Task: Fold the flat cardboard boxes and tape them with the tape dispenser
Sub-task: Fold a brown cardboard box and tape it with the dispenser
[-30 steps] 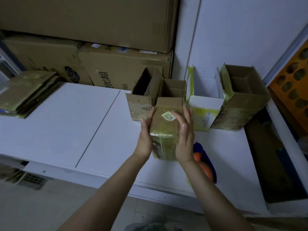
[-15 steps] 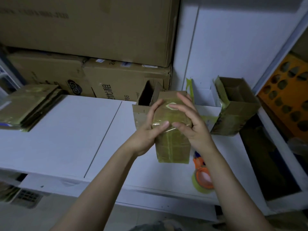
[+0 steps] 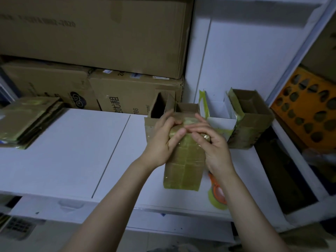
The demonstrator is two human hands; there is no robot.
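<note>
Just ahead of the person, a small cardboard box (image 3: 183, 170), wrapped in glossy yellowish tape, is held upright low over the white desk (image 3: 72, 151); whether it touches the desk cannot be told. The left hand (image 3: 160, 142) curls its fingers round the box's upper left edge, and the right hand (image 3: 216, 150) bends its fingers over the top right. The box looks light and fairly stiff, but its tape skin is probably slippery, so corners and edges give the surest hold. An orange tape dispenser (image 3: 217, 192) lies just beside it, partly hidden by the right wrist. Several open boxes (image 3: 252, 120) stand behind.
</note>
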